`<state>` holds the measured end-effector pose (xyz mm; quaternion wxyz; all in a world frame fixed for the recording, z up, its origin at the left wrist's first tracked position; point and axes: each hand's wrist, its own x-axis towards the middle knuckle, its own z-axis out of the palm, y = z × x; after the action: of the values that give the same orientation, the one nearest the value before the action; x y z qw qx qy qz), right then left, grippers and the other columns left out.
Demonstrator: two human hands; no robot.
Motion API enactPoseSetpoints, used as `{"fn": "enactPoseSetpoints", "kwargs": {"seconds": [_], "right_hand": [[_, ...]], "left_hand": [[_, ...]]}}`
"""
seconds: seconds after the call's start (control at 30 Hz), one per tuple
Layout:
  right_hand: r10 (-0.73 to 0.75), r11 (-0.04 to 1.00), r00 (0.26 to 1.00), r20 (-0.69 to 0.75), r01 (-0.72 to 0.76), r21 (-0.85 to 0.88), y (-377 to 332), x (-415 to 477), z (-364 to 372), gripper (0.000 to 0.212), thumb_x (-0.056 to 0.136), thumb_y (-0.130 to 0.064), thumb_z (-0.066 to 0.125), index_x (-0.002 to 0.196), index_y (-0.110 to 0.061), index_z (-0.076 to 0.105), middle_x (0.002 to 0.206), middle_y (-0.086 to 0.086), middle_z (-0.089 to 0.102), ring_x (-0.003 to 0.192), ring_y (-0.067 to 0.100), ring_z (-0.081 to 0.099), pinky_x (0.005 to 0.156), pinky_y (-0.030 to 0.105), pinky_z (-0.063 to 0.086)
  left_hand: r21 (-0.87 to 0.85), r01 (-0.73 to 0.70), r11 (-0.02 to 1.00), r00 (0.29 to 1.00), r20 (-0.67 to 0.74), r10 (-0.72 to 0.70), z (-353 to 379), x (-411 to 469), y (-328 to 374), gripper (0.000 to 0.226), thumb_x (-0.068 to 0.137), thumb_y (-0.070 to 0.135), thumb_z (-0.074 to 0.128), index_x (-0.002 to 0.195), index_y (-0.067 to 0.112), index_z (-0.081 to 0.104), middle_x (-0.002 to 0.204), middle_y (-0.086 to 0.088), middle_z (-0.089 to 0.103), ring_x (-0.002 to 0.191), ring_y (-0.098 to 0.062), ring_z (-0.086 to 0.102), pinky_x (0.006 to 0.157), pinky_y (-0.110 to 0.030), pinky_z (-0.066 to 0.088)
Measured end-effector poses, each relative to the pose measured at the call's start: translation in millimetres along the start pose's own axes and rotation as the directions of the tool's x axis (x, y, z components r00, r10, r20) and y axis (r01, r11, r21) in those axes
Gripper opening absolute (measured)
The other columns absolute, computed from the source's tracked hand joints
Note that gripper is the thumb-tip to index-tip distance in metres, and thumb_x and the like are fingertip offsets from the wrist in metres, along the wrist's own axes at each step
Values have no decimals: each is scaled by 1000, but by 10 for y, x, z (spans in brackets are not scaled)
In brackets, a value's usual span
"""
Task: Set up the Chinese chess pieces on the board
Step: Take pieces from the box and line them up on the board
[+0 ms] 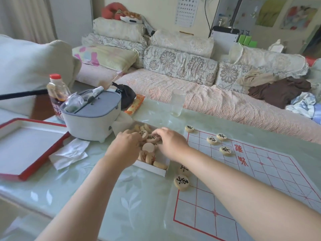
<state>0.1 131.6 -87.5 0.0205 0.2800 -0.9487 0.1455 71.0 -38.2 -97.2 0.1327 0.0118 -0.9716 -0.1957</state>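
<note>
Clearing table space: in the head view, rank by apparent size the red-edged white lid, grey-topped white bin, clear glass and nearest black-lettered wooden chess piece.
1. red-edged white lid
2. grey-topped white bin
3. clear glass
4. black-lettered wooden chess piece
The lid runs off the frame's left edge.

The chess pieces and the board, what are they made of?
The chess pieces look like pale wood: tan, matte discs with black characters. The board seems to be a thin paper or plastic sheet: it lies flat, printed with red lines.
</note>
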Motion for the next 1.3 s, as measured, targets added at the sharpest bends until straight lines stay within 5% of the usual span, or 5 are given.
{"fn": "enactPoseSetpoints", "kwargs": {"seconds": [0.23,0.47,0.9,1.17,1.3], "right_hand": [[84,996,990,116,-81,-35,-81,442,138,59,96,-36,60,146,-22,32,139,8,55,126,30,53,97,40,46],[54,997,980,192,-64,49,-18,497,132,68,93,-37,67,148,-19,31,147,8,48,134,26,47,108,41,39],[91,995,995,-32,-89,47,-65,348,3,44,96,-38,57,131,-10,54,124,9,40,100,30,59,91,37,48],[-14,984,1000,-25,18,175,-208,238,145,48,92,-46,64,133,-23,53,120,-2,43,109,23,56,95,38,47],[-42,975,997,-62,54,216,-201,117,103,46,92,-45,65,132,-25,55,118,-5,43,104,17,54,86,28,42]], "left_hand": [[129,83,988,997,-18,-82,-35,13,-85,39,94,34,46,133,29,43,127,-2,45,118,-26,36,95,-35,37],[61,224,973,974,30,-226,-95,43,-212,51,87,16,50,136,19,37,129,-7,47,117,-28,38,92,-38,39],[13,318,948,947,48,-318,-110,38,-312,45,90,23,55,134,14,46,128,-10,46,118,-29,41,95,-36,40],[-59,284,957,958,47,-282,-153,48,-348,44,79,23,68,122,19,59,115,-6,44,104,-25,48,86,-29,44],[-141,198,970,980,-6,-201,-228,36,-206,48,75,29,74,121,27,59,117,-3,50,107,-23,52,86,-28,45]]}}
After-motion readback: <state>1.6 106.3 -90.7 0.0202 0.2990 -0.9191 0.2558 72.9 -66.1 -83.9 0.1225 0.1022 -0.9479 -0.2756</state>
